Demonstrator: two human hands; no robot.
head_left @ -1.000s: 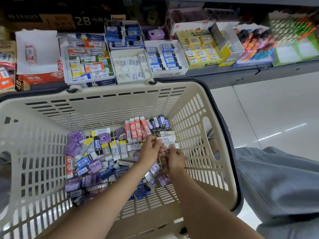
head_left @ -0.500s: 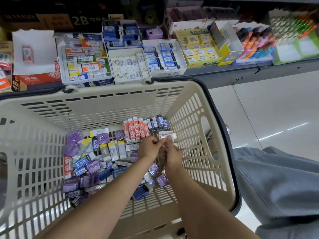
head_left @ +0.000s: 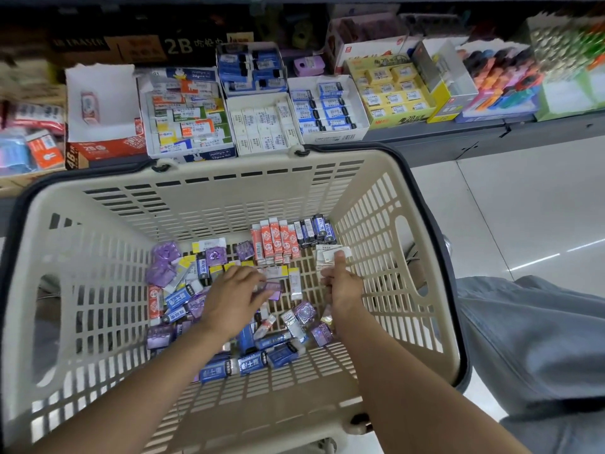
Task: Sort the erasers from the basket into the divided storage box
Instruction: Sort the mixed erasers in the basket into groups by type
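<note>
A beige plastic basket (head_left: 209,173) holds several loose erasers: purple ones (head_left: 163,257), blue ones (head_left: 250,362), a row of red ones (head_left: 275,240) and dark blue ones (head_left: 316,229) against the far wall. My left hand (head_left: 232,299) reaches over the pile with fingers stretched out, fingertips touching a purple eraser (head_left: 274,286). My right hand (head_left: 343,286) grips a small stack of white erasers (head_left: 327,253), thumb pressed on top. On the shelf behind the basket stands a white divided box (head_left: 334,137) with white erasers on its left and blue ones on its right.
More eraser boxes line the shelf: a mixed-colour box (head_left: 190,126), a red and white box (head_left: 104,145), a yellow box (head_left: 393,90) and coloured pens (head_left: 501,83). A pale tiled floor (head_left: 510,208) lies to the right, by my grey trouser leg (head_left: 537,339).
My hands have parted. The left hand moved down and left onto the pile, while the right hand stayed near the far right corner, keeping the white erasers.
</note>
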